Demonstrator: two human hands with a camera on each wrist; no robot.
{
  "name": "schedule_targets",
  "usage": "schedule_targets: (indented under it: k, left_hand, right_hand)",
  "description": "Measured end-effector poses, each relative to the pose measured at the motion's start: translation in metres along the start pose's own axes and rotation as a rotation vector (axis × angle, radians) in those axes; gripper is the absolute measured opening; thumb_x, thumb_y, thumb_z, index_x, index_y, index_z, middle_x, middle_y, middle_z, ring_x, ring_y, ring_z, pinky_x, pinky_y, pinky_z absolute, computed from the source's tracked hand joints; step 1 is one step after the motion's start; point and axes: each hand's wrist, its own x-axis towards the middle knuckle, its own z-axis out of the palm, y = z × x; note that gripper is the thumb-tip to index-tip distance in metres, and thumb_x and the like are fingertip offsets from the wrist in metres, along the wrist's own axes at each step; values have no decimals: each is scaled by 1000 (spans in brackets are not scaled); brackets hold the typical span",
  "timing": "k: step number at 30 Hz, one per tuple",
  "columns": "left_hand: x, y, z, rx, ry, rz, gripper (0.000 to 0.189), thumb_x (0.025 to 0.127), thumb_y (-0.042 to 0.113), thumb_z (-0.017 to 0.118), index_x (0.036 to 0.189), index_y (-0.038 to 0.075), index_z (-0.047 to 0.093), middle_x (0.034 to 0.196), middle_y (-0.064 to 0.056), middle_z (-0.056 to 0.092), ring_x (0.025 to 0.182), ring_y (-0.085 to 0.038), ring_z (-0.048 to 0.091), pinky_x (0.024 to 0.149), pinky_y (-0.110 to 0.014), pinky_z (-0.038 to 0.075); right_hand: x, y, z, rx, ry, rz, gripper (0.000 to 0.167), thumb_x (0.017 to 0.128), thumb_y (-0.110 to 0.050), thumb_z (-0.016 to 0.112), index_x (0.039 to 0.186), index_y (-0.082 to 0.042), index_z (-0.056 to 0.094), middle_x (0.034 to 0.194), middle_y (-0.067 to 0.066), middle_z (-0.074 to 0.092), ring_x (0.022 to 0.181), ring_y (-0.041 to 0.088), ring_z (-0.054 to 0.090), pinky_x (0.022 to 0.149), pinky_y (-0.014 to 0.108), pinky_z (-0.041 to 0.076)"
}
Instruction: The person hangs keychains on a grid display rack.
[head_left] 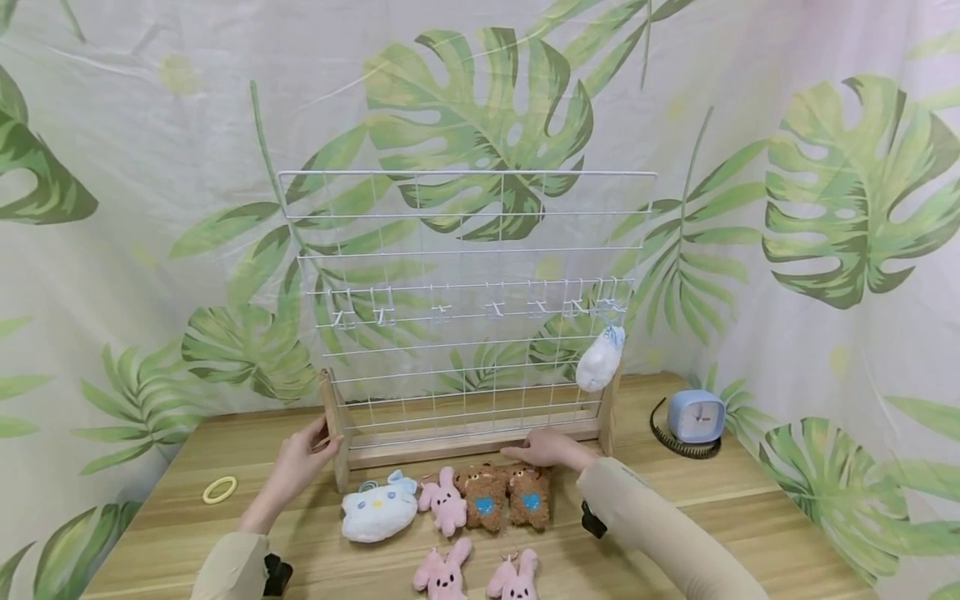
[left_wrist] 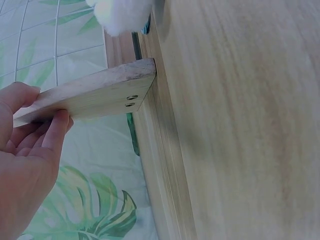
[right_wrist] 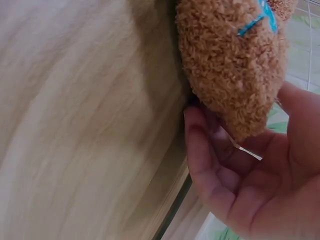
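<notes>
My left hand (head_left: 303, 458) holds the left wooden upright (left_wrist: 90, 92) of a white wire grid rack (head_left: 465, 321), thumb on one face and fingers on the other. My right hand (head_left: 555, 450), fingers bent, is at the rack's lower wooden rail (head_left: 427, 448), just behind the right-hand brown bear plush (head_left: 529, 500). In the right wrist view this plush (right_wrist: 230, 65) covers part of the fingers; I cannot tell whether they grip anything. Another brown bear plush (head_left: 483, 500), a pink bunny plush (head_left: 448, 504) and a white plush head (head_left: 378, 510) lie in the same row.
Two more pink bunny plushes (head_left: 442, 577) lie at the near edge of view. A white plush (head_left: 600, 362) hangs from the rightmost of several clear hooks (head_left: 495, 310). A blue clock (head_left: 696, 417) with a black coil (head_left: 678, 446) stands right; a yellow ring (head_left: 220, 490) lies left.
</notes>
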Motion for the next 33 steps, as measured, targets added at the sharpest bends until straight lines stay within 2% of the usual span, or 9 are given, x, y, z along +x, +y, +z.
schedule_targets:
  k: [3, 8, 10, 13, 17, 23, 28, 33]
  left_hand:
    - [0, 0, 0, 1, 2, 2, 52, 99, 8, 58, 140, -19, 41, 131, -39, 55, 119, -50, 59, 94, -47, 58]
    - [1, 1, 1, -2, -3, 3, 51, 99, 7, 58, 140, -19, 41, 131, -39, 55, 120, -50, 58, 94, -47, 58]
    - [1, 0, 1, 1, -1, 9, 51, 99, 7, 58, 140, -19, 41, 131, -39, 55, 120, -50, 58, 94, -47, 58]
    - [2, -1, 2, 0, 8, 17, 51, 99, 7, 58, 139, -20, 41, 130, -40, 56, 119, -50, 59, 93, -47, 59]
    - [1, -3, 2, -3, 9, 15, 51, 99, 6, 58, 139, -20, 41, 130, -39, 56, 119, -50, 59, 94, -46, 58]
    - [1, -4, 1, -15, 0, 1, 52, 99, 7, 57, 141, -19, 39, 133, -40, 53, 121, -50, 57, 96, -47, 57]
    - [1, -3, 1, -15, -4, -3, 52, 100, 7, 57, 140, -20, 39, 132, -40, 53, 120, -51, 58, 95, -47, 58]
    - [1, -4, 1, -14, -10, -1, 52, 99, 7, 57, 141, -20, 39, 133, -40, 53, 121, -51, 58, 95, -48, 57]
  right_hand:
    - [2, -3, 1, -7, -32, 4, 60, 98, -50, 54, 48, -22, 40, 42, -9, 28, 41, 8, 22, 46, 21, 30]
    - [1, -3, -1, 63, -89, -29, 55, 98, -36, 61, 49, -21, 41, 42, -9, 35, 40, 7, 33, 44, 20, 33]
    - [0, -3, -3, 93, -95, -50, 53, 97, -30, 64, 50, -21, 42, 44, -8, 38, 41, 8, 36, 45, 20, 35]
    - [-3, -1, -5, 116, -87, -95, 49, 96, -22, 65, 52, -20, 43, 46, -8, 37, 43, 8, 33, 48, 19, 33]
    - [-10, 0, -11, 171, -62, -132, 41, 95, -17, 65, 58, -15, 50, 51, -6, 39, 47, 9, 33, 50, 20, 31]
    - [-29, 0, -23, 215, 3, -164, 14, 94, -13, 67, 81, -7, 71, 68, -1, 63, 58, 8, 45, 53, 18, 38]
    - [-44, 0, -34, 201, 66, -239, 12, 93, -13, 69, 84, -6, 74, 75, 6, 71, 59, 3, 50, 53, 15, 43]
    - [-59, 0, -43, 177, 120, -290, 11, 93, -13, 69, 85, -6, 73, 75, 4, 70, 60, 2, 51, 52, 15, 44]
